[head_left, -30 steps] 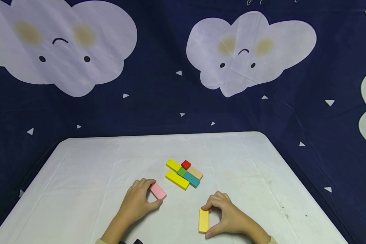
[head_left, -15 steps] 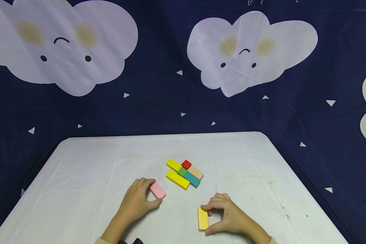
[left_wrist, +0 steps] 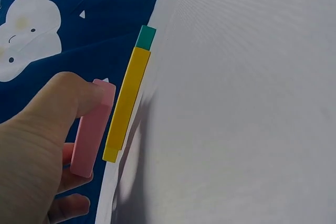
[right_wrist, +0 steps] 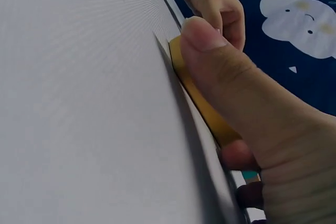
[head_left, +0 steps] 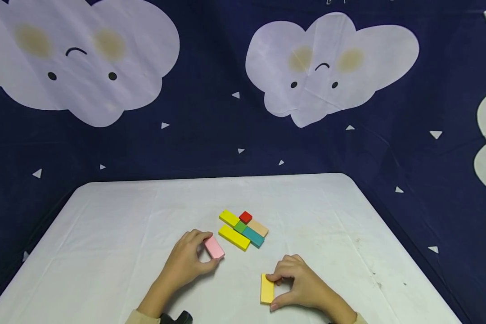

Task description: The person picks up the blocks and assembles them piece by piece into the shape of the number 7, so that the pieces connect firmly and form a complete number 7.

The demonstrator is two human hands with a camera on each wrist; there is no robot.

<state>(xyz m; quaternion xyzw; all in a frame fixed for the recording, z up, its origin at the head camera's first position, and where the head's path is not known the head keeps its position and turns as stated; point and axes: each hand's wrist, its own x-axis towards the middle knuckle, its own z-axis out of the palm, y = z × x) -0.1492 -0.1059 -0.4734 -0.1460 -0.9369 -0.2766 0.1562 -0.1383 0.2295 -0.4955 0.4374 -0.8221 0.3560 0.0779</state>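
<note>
My left hand (head_left: pixel 189 256) pinches a pink rectangular block (head_left: pixel 214 247) by its two ends, thumb at the near end and fingers at the far one. In the left wrist view the pink block (left_wrist: pixel 93 129) stands close beside a long yellow block (left_wrist: pixel 128 100). My right hand (head_left: pixel 295 281) holds a light yellow block (head_left: pixel 267 289) between thumb and fingers, low over the white table. From the right wrist, the thumb covers much of that block (right_wrist: pixel 202 106). Beyond both hands lies a flat cluster of blocks, with a yellow block (head_left: pixel 234 237) on its near side.
The cluster also has a second yellow block (head_left: pixel 229 218), a green square (head_left: pixel 240 227), a teal block (head_left: pixel 253 237), a beige block (head_left: pixel 258 228) and a red block (head_left: pixel 245 217). A white cloth covers the table (head_left: pixel 117 216). Behind it hangs a dark blue cloud-print curtain (head_left: pixel 210 135).
My left hand has carried the pink block a little right and away from me, nearer the cluster. My right hand has shifted the light yellow block slightly left and away. The cluster stays put.
</note>
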